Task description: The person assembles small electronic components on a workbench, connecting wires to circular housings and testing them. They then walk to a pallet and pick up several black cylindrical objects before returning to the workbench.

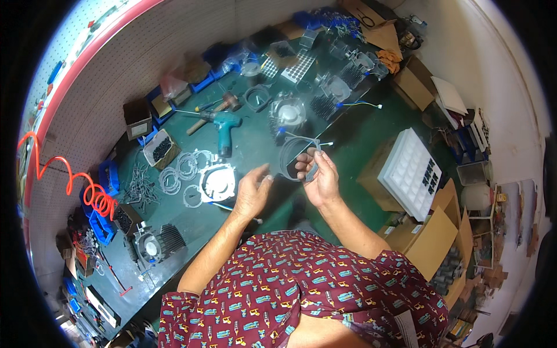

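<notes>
My right hand is closed around the edge of a grey ring-shaped frame, which it holds tilted above the table's front edge. The frame looks like a thick ring or several stacked together; I cannot tell which. My left hand hovers to the left of it, thumb and fingers apart, with nothing in it. Just left of that hand lies a bright, square-cornered round fan housing with a cable at its lower edge. Several loose grey rings lie beyond the housing.
A teal cordless drill and a hammer lie on the green table. Finned fan assemblies stand further back. A box of black parts is at left. To the right, a white compartment tray sits on a carton. A coiled red hose hangs at left.
</notes>
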Demonstrator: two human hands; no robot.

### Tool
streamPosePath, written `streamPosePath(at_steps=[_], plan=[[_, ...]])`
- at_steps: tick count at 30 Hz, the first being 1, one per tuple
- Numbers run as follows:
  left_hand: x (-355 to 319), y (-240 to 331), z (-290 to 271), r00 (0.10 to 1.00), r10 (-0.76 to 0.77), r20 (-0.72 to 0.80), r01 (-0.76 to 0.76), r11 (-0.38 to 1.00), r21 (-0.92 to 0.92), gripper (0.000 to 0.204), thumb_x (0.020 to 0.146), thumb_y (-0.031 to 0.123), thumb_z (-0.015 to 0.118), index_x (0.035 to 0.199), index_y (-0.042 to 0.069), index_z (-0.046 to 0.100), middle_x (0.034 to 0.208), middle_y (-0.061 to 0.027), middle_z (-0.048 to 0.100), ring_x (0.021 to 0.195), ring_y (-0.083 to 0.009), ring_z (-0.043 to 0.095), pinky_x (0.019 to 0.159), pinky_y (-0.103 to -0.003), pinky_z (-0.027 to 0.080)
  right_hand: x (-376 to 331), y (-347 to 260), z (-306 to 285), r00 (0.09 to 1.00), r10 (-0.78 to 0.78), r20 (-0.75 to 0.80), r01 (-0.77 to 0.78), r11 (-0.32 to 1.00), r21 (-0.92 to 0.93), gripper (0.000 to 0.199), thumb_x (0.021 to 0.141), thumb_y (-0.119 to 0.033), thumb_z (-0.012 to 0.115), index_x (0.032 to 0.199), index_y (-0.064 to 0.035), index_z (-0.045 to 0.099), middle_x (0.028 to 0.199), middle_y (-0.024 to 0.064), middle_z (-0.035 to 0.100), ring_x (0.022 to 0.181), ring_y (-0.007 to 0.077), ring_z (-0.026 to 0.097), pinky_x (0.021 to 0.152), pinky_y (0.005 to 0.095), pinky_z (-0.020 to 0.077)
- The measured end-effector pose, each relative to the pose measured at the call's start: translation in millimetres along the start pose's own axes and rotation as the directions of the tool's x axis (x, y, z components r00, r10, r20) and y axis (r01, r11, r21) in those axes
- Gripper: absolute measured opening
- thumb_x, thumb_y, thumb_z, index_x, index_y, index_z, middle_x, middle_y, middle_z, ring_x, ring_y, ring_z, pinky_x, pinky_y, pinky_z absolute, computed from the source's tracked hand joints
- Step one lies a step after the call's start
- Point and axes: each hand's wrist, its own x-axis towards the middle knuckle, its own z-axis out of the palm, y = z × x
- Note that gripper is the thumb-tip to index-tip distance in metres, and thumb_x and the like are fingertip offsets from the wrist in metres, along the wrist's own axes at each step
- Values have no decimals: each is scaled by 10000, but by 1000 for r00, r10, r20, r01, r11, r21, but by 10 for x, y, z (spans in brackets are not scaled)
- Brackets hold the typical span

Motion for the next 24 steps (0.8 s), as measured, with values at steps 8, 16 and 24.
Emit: streamPosePath(at_steps=[8,16,24], plan=[[540,588,908,967,-256,-11,243,930,-274,369,929,141,662,1243,-51,651,1114,-195,702,1000,-252,675,902,-369,525,599,-767,-589,988,95,122,-94,995,-14,229,1052,-265,524,1131,-65,603,990,133,707,817,210,692,668,313,537],[846,473,1296,971,-187,-150,182,982,-51,364,983,120,643,1305,-46,606,1011,-47,671,841,-96,618,687,-252,537,991,-1123,-812,964,183,191,-194,980,42,225,1043,-253,536,1123,-56,610,977,142,712,811,217,695,661,319,544],[1054,820,1142,894,-441,-78,351,798,-489,153,980,174,681,949,34,628,850,-16,634,747,-93,602,674,-275,577,1303,-1103,-902,977,150,150,-128,981,-148,230,1043,-240,543,1128,-31,591,978,155,723,801,200,707,641,302,565]])
